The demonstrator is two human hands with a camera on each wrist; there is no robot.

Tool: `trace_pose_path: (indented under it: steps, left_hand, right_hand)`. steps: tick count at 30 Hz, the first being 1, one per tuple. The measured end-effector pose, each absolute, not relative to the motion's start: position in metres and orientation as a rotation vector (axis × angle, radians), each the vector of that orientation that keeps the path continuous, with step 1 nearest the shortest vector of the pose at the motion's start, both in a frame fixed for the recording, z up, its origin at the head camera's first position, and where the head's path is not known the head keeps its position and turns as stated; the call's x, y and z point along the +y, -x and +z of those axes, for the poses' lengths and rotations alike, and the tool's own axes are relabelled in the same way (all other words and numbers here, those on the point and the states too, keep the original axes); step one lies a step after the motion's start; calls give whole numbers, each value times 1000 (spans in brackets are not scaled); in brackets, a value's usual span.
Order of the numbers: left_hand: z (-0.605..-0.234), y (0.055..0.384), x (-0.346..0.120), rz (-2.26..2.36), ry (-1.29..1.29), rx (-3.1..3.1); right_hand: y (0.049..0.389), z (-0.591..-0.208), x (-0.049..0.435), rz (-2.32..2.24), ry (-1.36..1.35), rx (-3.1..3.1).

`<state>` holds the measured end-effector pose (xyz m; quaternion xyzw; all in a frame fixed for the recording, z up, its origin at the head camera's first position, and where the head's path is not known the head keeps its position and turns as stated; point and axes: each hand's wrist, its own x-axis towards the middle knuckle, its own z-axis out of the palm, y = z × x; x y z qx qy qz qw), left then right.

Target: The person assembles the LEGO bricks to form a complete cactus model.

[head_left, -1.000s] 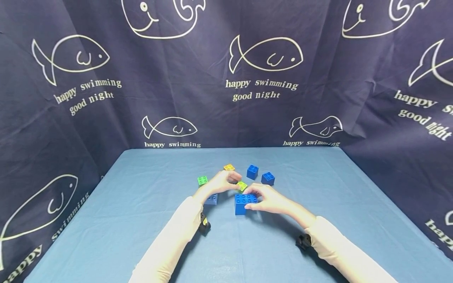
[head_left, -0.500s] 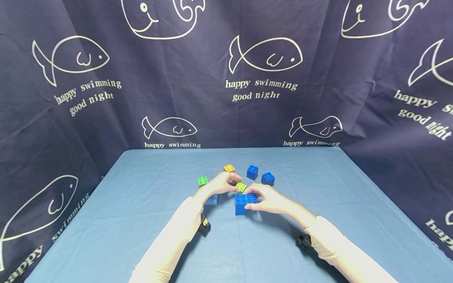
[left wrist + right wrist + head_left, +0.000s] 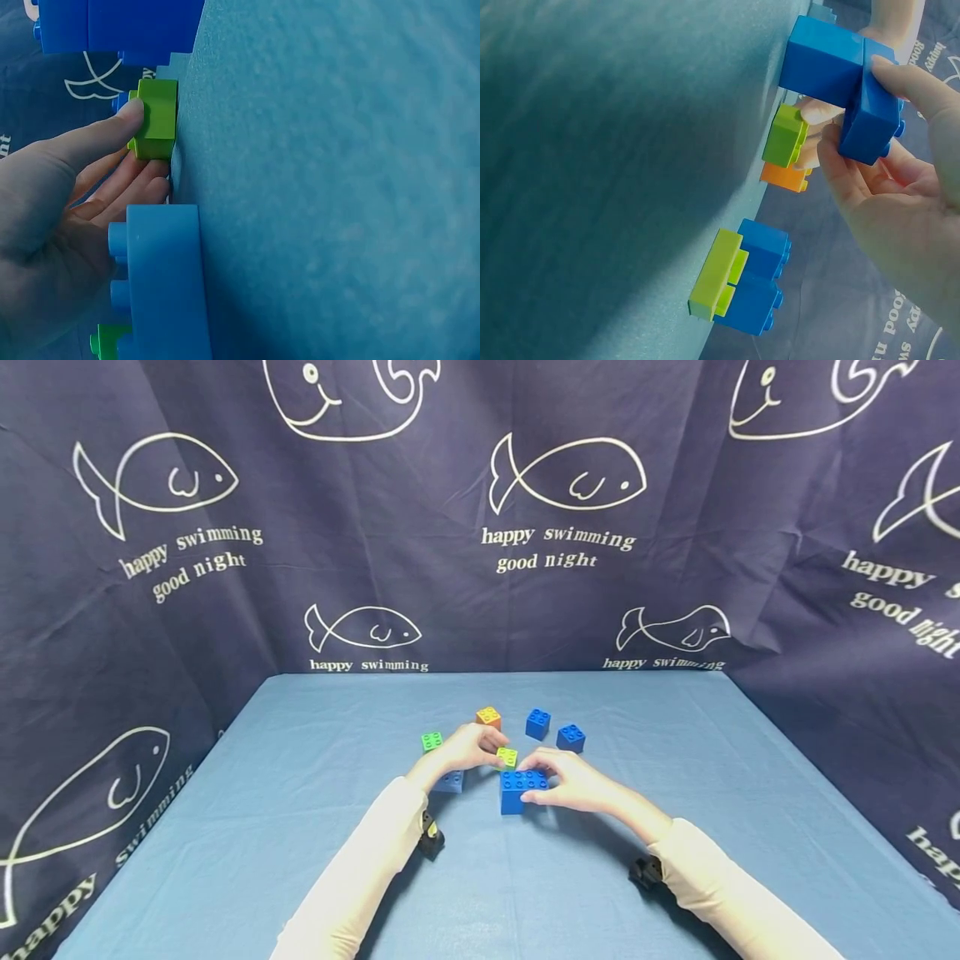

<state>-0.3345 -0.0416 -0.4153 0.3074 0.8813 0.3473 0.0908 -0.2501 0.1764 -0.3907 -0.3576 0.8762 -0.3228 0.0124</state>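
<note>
Your left hand (image 3: 467, 747) pinches the lime brick (image 3: 507, 758) between thumb and fingers, on the far side of the blue stack (image 3: 512, 800). Your right hand (image 3: 576, 781) grips that stack from its right; the two hands stay apart but near each other. A light-blue brick (image 3: 451, 782) and a green brick (image 3: 431, 742) sit left, an orange brick (image 3: 488, 717) farther off, and two blue bricks (image 3: 537, 724) far right.

A blue cloth (image 3: 675, 760) covers the worktop (image 3: 525, 893). On this cloth rest an orange block (image 3: 488, 717), a green block (image 3: 432, 742) with a light-blue block (image 3: 450, 783) near it, and, to the right, two blue blocks (image 3: 537, 725), near each other. The right wrist view shows also a lime block (image 3: 715, 271) beside these.
</note>
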Motion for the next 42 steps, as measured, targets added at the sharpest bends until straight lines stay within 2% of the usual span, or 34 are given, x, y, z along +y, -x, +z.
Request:
trace_pose_path:
  steps: [17, 42]
  left_hand:
    - [-412, 332, -46, 927, -824, 2629]
    - [-406, 326, -58, 1104, -812, 2657]
  right_hand:
    - [250, -390, 173, -1026, 1088, 2712]
    - [254, -392, 175, -1004, 1111, 2751]
